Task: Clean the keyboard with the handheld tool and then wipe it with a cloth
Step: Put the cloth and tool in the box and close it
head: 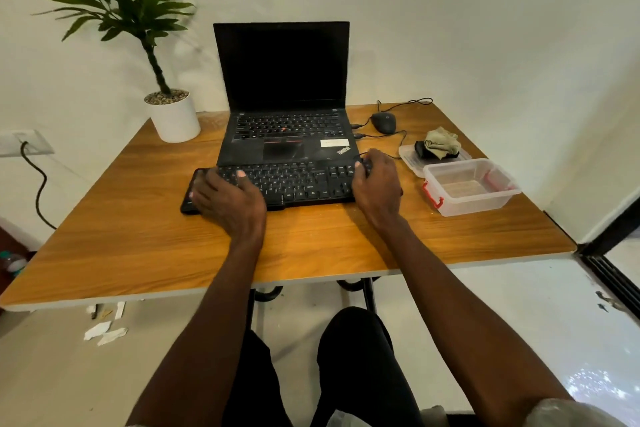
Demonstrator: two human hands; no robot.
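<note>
Black keyboard (294, 184) laid on desk (138, 239), just in front of laptop (282, 97). Left end held by left hand (225, 198), grip curled over edge, thumb on keys. Right end clasped by right hand (375, 184), grip wrapped round corner. Clear tub (471, 187) set right of keyboard; behind it, lid (408, 158) bearing crumpled cloth (441, 142) over dark item, identity unclear. Mouse (383, 122) seen further back; potted plant (171, 114) at far left.
</note>
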